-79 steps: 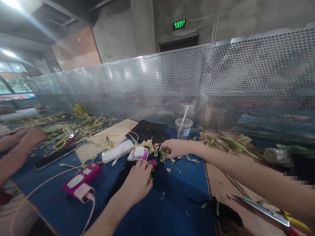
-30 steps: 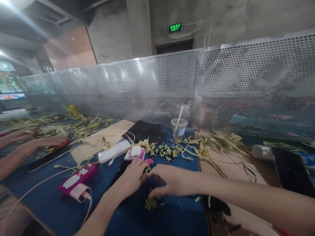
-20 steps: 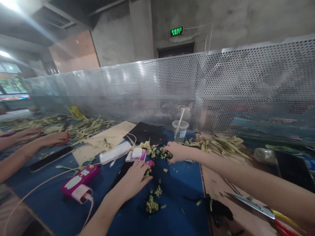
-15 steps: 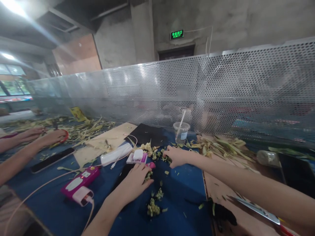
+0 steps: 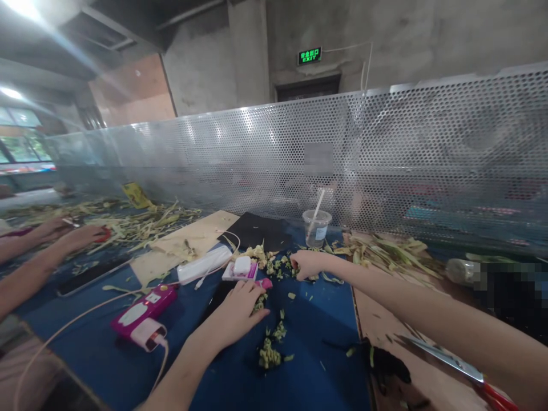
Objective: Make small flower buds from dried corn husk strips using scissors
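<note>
My left hand (image 5: pixel 242 303) lies palm down on the blue tabletop, its fingers stretched out and the thumb apart. Under and beside its fingertips are green plant bits (image 5: pixel 260 302) and a small pink object (image 5: pixel 265 283), partly covered. Further up, my right hand (image 5: pixel 311 265) has its fingers curled down among scattered green plant pieces (image 5: pixel 280 266). The fingertips are turned away, so whatever they pinch is hidden. Closer to me rests a clump of pale green, woven-looking plant material (image 5: pixel 269 355).
A clear cup with a straw (image 5: pixel 317 229) stands behind my right hand. Scissors (image 5: pixel 445 359) lie at right beside a black item (image 5: pixel 387 365). A magenta power bank (image 5: pixel 143 311) with cables sits at left, near a phone (image 5: pixel 92 277). Another person's hands (image 5: pixel 88 235) work at far left.
My right hand has shifted slightly right and its fingers look more curled. My left hand stays almost in place. The other person's hands at far left have moved a little.
</note>
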`<control>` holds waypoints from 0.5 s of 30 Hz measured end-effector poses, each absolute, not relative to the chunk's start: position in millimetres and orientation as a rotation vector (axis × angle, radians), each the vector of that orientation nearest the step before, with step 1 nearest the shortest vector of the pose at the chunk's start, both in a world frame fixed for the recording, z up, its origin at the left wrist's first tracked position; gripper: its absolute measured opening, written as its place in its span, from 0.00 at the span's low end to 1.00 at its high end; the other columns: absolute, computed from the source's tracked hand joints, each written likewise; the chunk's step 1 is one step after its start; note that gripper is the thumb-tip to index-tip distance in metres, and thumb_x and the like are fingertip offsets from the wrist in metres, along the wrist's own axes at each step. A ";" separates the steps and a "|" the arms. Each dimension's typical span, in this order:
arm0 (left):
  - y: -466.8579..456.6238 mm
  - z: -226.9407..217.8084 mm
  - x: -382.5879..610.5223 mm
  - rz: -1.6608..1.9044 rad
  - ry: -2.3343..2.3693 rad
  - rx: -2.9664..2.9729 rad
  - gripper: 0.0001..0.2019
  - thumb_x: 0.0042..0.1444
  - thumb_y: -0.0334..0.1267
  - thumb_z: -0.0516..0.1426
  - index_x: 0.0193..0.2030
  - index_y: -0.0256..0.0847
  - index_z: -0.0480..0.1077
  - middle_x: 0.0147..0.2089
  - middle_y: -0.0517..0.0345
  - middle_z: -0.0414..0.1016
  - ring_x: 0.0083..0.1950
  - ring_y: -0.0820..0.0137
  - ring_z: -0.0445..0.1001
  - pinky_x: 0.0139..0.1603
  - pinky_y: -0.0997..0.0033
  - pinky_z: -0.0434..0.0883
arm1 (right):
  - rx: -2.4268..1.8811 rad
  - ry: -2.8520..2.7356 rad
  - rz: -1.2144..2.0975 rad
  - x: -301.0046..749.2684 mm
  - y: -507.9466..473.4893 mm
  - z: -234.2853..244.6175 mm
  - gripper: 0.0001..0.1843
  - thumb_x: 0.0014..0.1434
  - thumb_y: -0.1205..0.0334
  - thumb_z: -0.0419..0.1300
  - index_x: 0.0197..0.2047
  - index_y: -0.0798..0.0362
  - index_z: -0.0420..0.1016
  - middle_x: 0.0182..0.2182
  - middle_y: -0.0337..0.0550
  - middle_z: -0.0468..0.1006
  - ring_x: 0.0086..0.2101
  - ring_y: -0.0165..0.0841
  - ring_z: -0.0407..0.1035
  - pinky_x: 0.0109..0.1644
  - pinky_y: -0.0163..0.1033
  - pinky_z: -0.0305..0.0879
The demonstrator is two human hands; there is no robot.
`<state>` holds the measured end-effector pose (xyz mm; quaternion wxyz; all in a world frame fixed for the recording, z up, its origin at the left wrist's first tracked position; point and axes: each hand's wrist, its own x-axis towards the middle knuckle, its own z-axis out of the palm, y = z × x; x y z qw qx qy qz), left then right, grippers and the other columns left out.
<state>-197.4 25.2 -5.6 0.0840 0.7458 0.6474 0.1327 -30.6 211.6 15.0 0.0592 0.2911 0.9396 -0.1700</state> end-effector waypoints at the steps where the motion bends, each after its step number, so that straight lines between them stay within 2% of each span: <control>1: 25.4 -5.5 -197.4 0.395 1.933 2.228 0.21 0.55 0.50 0.47 0.51 0.44 0.65 0.50 0.49 0.66 0.53 0.58 0.60 0.51 0.59 0.60 | 0.879 2.854 -0.591 -29.9 214.5 13.8 0.12 0.35 0.67 0.62 0.28 0.54 0.67 0.25 0.41 0.71 0.28 0.36 0.66 0.25 0.34 0.53; 5: 23.8 -2.0 -195.8 0.410 1.931 2.217 0.20 0.55 0.50 0.48 0.50 0.43 0.66 0.50 0.48 0.66 0.53 0.59 0.61 0.50 0.60 0.61 | 0.858 2.885 -1.012 -22.9 228.2 15.4 0.13 0.35 0.67 0.63 0.28 0.54 0.67 0.24 0.36 0.69 0.26 0.30 0.64 0.26 0.32 0.54; 10: 22.1 -2.3 -195.6 0.498 1.904 2.231 0.19 0.54 0.49 0.49 0.48 0.43 0.67 0.48 0.49 0.68 0.52 0.60 0.63 0.50 0.62 0.61 | 0.818 2.754 -1.773 -11.3 235.0 31.6 0.12 0.45 0.58 0.58 0.33 0.52 0.63 0.28 0.35 0.68 0.29 0.27 0.65 0.30 0.31 0.61; 15: 26.1 -3.3 -194.8 0.587 1.955 2.250 0.18 0.56 0.46 0.48 0.48 0.42 0.67 0.47 0.49 0.67 0.51 0.60 0.65 0.51 0.60 0.61 | 0.826 2.478 -2.295 -6.6 225.6 40.4 0.12 0.44 0.58 0.59 0.26 0.52 0.57 0.22 0.33 0.63 0.28 0.25 0.65 0.36 0.34 0.64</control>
